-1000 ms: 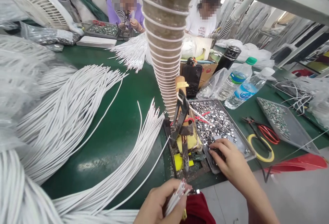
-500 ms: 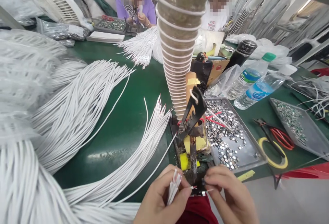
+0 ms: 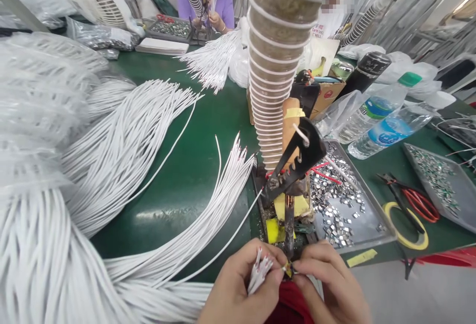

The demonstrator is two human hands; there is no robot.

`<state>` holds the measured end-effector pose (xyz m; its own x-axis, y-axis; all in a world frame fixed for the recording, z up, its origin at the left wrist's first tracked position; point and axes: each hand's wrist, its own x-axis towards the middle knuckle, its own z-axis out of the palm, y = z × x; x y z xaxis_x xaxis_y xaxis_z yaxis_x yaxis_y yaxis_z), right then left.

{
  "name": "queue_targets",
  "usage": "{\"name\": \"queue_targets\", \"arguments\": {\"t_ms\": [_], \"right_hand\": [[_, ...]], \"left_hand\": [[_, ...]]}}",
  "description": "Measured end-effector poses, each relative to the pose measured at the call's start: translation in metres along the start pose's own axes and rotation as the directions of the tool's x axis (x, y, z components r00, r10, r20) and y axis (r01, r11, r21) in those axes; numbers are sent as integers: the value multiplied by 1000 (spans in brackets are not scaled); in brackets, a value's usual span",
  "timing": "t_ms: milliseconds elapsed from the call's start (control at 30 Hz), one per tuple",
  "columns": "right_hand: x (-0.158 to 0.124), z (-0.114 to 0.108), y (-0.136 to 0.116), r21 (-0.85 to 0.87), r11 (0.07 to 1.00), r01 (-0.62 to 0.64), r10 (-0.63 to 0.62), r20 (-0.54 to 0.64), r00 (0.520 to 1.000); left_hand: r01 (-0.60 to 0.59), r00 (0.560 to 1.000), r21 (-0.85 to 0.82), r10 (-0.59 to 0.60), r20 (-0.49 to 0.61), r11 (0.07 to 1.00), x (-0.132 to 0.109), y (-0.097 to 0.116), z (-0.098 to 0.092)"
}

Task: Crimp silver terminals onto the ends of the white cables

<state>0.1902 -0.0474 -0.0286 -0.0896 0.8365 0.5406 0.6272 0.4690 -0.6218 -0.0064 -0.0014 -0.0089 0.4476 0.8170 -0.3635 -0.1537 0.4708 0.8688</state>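
Note:
My left hand is closed around a bundle of white cables with reddish stripped ends. One cable end sticks out from its thumb and forefinger towards the right. Opposite it, my right hand pinches something small and dark that I cannot make out. Both hands' fingertips almost meet at the lower tip of a soldering iron, which is mounted upright with a wooden handle. A small yellowish glint shows between the fingertips. A black notched bracket stands around the iron.
A ribbed hose rises behind the iron. White cable bundles cover the left side. To the right are a tray of small metal parts, water bottles, pliers and yellow tape. Co-workers sit opposite.
My hands have come together, bringing the cable end and the right fingertips to the iron's tip. The view has shifted, so the surroundings appear farther right.

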Motion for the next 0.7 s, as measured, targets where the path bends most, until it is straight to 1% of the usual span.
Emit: {"name": "queue_targets", "arguments": {"t_ms": [100, 200, 333, 467, 567, 633, 700], "right_hand": [[-2, 1, -1, -79, 997, 19, -21, -33, 999], [-4, 4, -1, -97, 995, 33, -43, -98, 994], [-4, 6, 0, -177, 981, 85, -105, -103, 989], [0, 8, -4, -238, 968, 85, -121, -143, 982], [2, 11, -8, -249, 967, 58, -110, -203, 973], [2, 12, -10, -267, 962, 48, -107, -210, 972], [2, 12, -10, -284, 957, 53, -111, -192, 975]], "left_hand": [[13, 1000, -15, -13, -12, 1000, 0, 0, 1], [33, 999, -17, -34, -20, 999, 2, 1, 2], [38, 999, -29, -39, -24, 999, 3, 4, 2], [23, 999, -36, -25, -39, 999, 3, 9, 1], [6, 999, -27, -8, -47, 1000, 3, 13, 1], [-5, 998, -10, 5, -59, 1000, 3, 14, 1], [-16, 997, 1, 16, -73, 1000, 3, 13, 1]]}}
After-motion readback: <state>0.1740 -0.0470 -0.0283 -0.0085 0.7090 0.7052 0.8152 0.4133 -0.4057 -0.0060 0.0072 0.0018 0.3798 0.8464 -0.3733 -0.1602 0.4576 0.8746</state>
